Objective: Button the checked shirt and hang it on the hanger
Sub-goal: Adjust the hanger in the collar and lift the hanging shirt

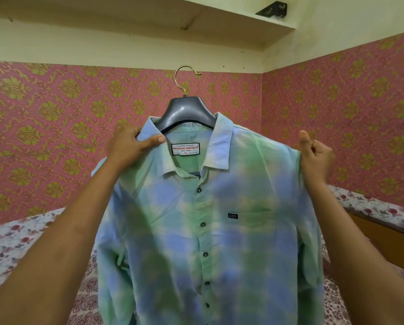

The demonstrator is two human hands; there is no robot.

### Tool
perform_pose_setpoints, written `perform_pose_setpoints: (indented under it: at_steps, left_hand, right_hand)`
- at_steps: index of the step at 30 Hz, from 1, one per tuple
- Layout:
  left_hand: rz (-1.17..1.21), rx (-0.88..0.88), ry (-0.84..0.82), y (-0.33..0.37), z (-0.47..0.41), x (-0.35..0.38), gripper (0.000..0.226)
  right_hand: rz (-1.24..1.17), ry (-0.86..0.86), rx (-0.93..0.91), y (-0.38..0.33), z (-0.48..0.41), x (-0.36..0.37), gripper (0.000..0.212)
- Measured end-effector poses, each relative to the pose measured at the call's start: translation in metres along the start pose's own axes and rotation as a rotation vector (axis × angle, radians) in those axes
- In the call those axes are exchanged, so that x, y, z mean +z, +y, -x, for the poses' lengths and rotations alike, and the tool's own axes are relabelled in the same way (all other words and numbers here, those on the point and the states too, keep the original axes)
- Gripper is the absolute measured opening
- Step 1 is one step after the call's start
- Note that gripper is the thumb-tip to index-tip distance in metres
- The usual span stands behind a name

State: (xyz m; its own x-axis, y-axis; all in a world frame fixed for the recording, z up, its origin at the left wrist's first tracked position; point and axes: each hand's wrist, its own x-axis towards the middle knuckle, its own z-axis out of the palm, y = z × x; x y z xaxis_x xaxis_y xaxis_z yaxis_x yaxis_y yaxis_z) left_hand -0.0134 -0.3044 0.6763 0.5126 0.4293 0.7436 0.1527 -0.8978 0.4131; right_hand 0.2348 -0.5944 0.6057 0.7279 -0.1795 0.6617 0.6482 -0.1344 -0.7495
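Step in hand, as judged: hanging. Checked shirt [219,231] held up at chest height w/ front facing the camera, buttoned from the second button down; top collar button looks open. Hanger [186,112] already inside the neck, dark body showing above the collar, gold hook free in the air (not on any rail).

Left hand [133,146] closed on the collar, thumb pinching cloth at the neck opening. Right hand [316,156] closed in a fist at the far shoulder seam, appears to grip the cloth there; contact partly hidden.

Next move calls for: settle both shoulders evenly over the hanger arms, straighten collar, shift grip to the hook, find a rail or peg. None in view.

Surface: bed [20,249] below and behind, covered w/ floral-print sheet, red and white.

Room: pink wallpaper [55,113] w/ gold motif on two walls meeting at a corner; cream shelf [219,17] overhead, small dark object [272,10] on its end, type unclear.
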Motion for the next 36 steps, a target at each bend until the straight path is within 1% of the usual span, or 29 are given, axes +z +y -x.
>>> perform_pose_setpoints:
  at_steps: [3, 4, 5, 6, 7, 9, 11, 12, 13, 15, 16, 18, 19, 20, 22, 27, 30, 33, 34, 36]
  left_hand:
    - [0.042, -0.04, -0.018, -0.009, -0.008, 0.007, 0.087]
    - [0.045, -0.031, -0.022, -0.008, -0.009, 0.008, 0.086]
    - [0.034, -0.015, -0.015, -0.005, -0.01, 0.01, 0.079]
    - [0.025, -0.009, -0.013, 0.0, -0.01, 0.013, 0.073]
    - [0.022, -0.002, -0.016, 0.004, -0.011, 0.014, 0.07]
    - [0.026, 0.014, -0.048, 0.012, -0.011, 0.016, 0.069]
    - [0.031, 0.019, -0.072, 0.019, -0.012, 0.018, 0.066]
    - [0.026, 0.012, -0.076, 0.018, -0.013, 0.019, 0.067]
    - [0.022, 0.005, -0.088, 0.019, -0.013, 0.019, 0.069]
    - [0.046, 0.012, -0.147, 0.013, -0.014, 0.019, 0.07]
    - [0.09, 0.017, -0.174, 0.008, -0.013, 0.018, 0.062]
    - [0.276, 0.004, -0.169, -0.006, -0.01, 0.012, 0.036]
    - [0.365, -0.026, -0.145, -0.015, -0.006, 0.008, 0.028]
    - [0.413, -0.057, -0.124, -0.026, -0.001, 0.003, 0.025]
    - [0.409, -0.085, -0.116, -0.049, 0.011, -0.004, 0.023]
    - [0.432, -0.196, -0.21, -0.083, 0.031, 0.006, 0.02]
    - [0.404, -0.164, -0.177, -0.088, 0.034, 0.012, 0.022]
    - [0.384, -0.179, -0.043, -0.091, 0.033, 0.015, 0.013]
    - [0.353, -0.171, -0.029, -0.09, 0.031, 0.016, 0.011]
    - [0.222, -0.127, -0.101, -0.089, 0.028, 0.018, 0.01]
  right_hand:
    - [0.109, -0.014, -0.086, -0.002, 0.002, 0.007, 0.05]
    - [0.116, -0.011, -0.143, -0.008, 0.004, 0.01, 0.05]
    - [0.117, -0.03, -0.217, -0.018, 0.006, 0.014, 0.053]
    - [0.128, -0.082, -0.293, -0.03, 0.008, 0.019, 0.058]
    - [0.154, -0.17, -0.364, -0.044, 0.01, 0.026, 0.064]
    - [0.259, -0.347, -0.448, -0.067, 0.015, 0.042, 0.074]
    - [0.373, -0.416, -0.406, -0.076, 0.015, 0.052, 0.078]
    - [0.414, -0.428, -0.37, -0.077, 0.015, 0.055, 0.075]
    - [0.433, -0.426, -0.335, -0.077, 0.016, 0.056, 0.071]
    - [0.411, -0.383, -0.287, -0.077, 0.022, 0.057, 0.071]
    - [0.405, -0.346, -0.274, -0.077, 0.026, 0.058, 0.071]
    - [0.419, -0.282, -0.263, -0.072, 0.031, 0.061, 0.074]
    - [0.431, -0.264, -0.259, -0.068, 0.033, 0.063, 0.075]
    - [0.442, -0.252, -0.258, -0.065, 0.033, 0.062, 0.076]
    - [0.454, -0.238, -0.243, -0.058, 0.031, 0.059, 0.077]
    - [0.474, -0.232, -0.23, -0.055, 0.03, 0.059, 0.077]
    - [0.488, -0.235, -0.222, -0.055, 0.031, 0.059, 0.08]
    - [0.494, -0.245, -0.205, -0.055, 0.034, 0.055, 0.079]
    - [0.497, -0.25, -0.201, -0.054, 0.035, 0.053, 0.079]
    - [0.51, -0.262, -0.194, -0.053, 0.037, 0.05, 0.08]
